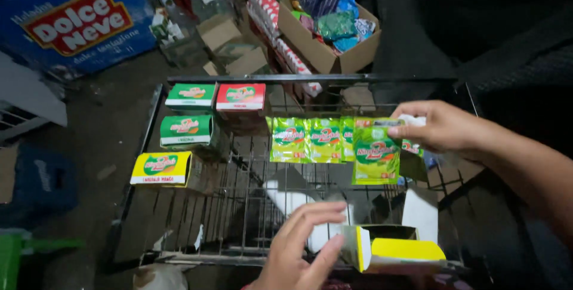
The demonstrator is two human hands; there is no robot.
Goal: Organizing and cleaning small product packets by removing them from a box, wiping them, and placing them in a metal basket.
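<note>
Your right hand (439,127) is pinching the top edge of a strip of glossy green foil sachets (325,140), and that strip is hanging down and trailing off to the left of the hand, its long axis lying level across the dark wire rack (239,176) beneath it. The nearest sachet is dangling just below your fingers, slightly lower than the others. Your left hand (304,248) is sitting nearer to you, fingers curled and pressed around the flap end of an open yellow-and-white cardboard carton (391,248), which is lying on its side at the rack's front edge with its mouth facing left. So the strip is above and beyond the carton, and your right hand is the closer one to it. The sachets are thin, crinkly and limp; the carton is stiff and matte. On the rack's left side small card boxes are standing apart: two green (191,96), one red (240,97), one yellow (162,168). Beyond, a brown cardboard box (331,51) is holding mixed packets.
</note>
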